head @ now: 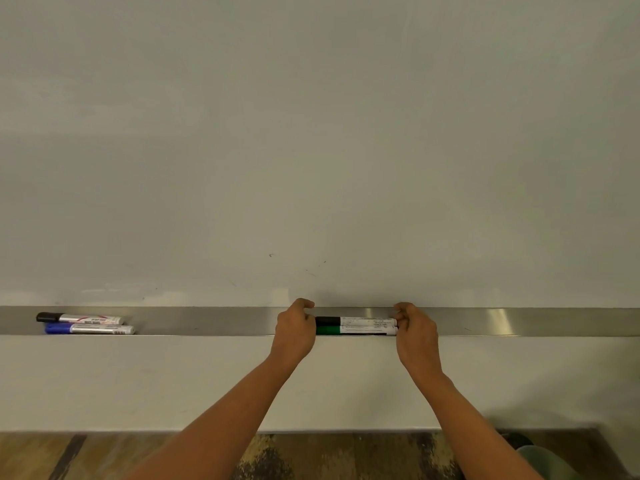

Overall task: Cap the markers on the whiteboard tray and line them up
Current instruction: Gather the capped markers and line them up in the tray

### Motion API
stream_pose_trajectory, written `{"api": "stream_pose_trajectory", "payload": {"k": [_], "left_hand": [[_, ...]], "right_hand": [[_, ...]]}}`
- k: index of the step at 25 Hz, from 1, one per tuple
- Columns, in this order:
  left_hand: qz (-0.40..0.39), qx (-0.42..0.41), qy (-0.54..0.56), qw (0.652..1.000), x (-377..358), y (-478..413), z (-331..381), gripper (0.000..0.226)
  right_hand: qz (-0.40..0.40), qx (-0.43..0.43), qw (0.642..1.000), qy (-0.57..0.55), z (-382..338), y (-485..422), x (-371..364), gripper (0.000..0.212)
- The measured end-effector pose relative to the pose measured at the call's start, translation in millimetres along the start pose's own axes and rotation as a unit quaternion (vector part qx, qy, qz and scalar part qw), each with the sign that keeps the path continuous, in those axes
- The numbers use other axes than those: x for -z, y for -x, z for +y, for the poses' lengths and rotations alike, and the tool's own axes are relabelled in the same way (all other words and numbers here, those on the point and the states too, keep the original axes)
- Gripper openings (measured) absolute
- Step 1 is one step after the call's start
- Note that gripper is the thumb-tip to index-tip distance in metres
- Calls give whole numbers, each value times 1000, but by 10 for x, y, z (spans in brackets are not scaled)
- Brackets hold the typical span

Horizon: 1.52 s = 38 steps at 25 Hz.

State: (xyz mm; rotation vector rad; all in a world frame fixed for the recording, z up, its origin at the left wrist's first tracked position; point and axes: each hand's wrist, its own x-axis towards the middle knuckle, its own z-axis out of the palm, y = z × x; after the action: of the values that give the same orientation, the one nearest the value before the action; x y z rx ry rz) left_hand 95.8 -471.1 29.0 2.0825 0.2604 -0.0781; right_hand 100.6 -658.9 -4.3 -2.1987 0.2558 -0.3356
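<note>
A metal whiteboard tray (214, 322) runs across the view. In its middle lie two capped markers side by side: a black-capped marker (356, 321) behind and a green-capped marker (353, 329) in front. My left hand (294, 332) rests curled against their cap ends. My right hand (415, 332) pinches their tail ends with its fingertips. At the tray's left end lie a second black-capped marker (79, 318) and a blue-capped marker (90, 329), one behind the other, slightly offset.
The whiteboard (311, 133) rises behind the tray, with faint marks near its bottom. A white panel (138, 382) hangs below the tray, and patterned floor (329, 455) shows underneath. A green shoe (540, 459) sits at the lower right.
</note>
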Motion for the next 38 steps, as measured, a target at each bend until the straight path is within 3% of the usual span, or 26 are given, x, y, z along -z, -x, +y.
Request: {"api": "stream_pose_trajectory", "payload": {"k": [16,25,33,38], "left_hand": [[18,-15,24,999,341,-23,-266,27],[138,20,63,988,1607,-70,-911,20],[241,49,-9,969,3044,-240,-1604,23],[187,30,-149,971,3624,-406,-1997,26]], "right_hand": [[26,92,992,85,-239,224,-209,16],[-131,163,978,3,-1160,536,-1108,14],[-275,189,943,3,-1832,870,-1982,18],[-305,194,932,23,-2099,971,-2381,19]]}}
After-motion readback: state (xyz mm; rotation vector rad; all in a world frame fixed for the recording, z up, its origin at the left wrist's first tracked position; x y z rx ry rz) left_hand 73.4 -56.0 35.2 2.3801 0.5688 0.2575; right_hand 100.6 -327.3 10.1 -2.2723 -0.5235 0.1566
